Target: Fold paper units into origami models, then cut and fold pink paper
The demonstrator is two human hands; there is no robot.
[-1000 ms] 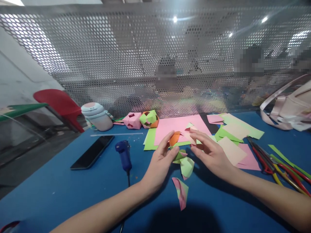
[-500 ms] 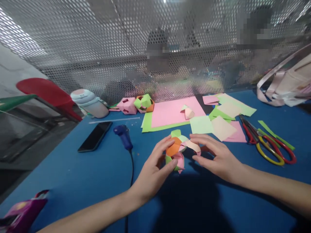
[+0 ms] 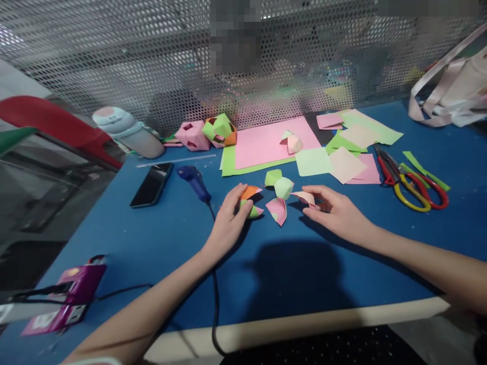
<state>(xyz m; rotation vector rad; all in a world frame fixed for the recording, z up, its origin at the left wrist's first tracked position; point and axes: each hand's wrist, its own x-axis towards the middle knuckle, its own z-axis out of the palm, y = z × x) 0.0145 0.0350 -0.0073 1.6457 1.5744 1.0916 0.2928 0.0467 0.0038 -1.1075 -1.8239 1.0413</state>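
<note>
My left hand [image 3: 230, 215] curls around an orange folded paper piece [image 3: 251, 192] and a green folded paper piece [image 3: 254, 212], low over the blue tabletop. Between the fingers and thumb of my right hand [image 3: 330, 207] is a peach folded paper piece [image 3: 305, 196]. Loose on the table between the hands are a bright green folded piece [image 3: 273, 177], a pale mint one [image 3: 283, 188] touching or overlapping it, and a pink one [image 3: 277, 211] nearer me. How the orange and green pieces sit against each other is partly hidden by my left fingers.
Pink paper [image 3: 274, 142] and square sheets [image 3: 314, 161] lie behind. Scissors [image 3: 413, 190] are at right. A blue glue gun [image 3: 194, 182] with a cord, a phone [image 3: 152, 185], a bottle [image 3: 127, 131] and folded paper models [image 3: 193, 135] stand left. A purple power strip [image 3: 76, 291] is front left.
The multicoloured paper cluster between my hands has come apart into separate pieces. My hands have moved further apart, and the view has tilted down to show the table's front edge.
</note>
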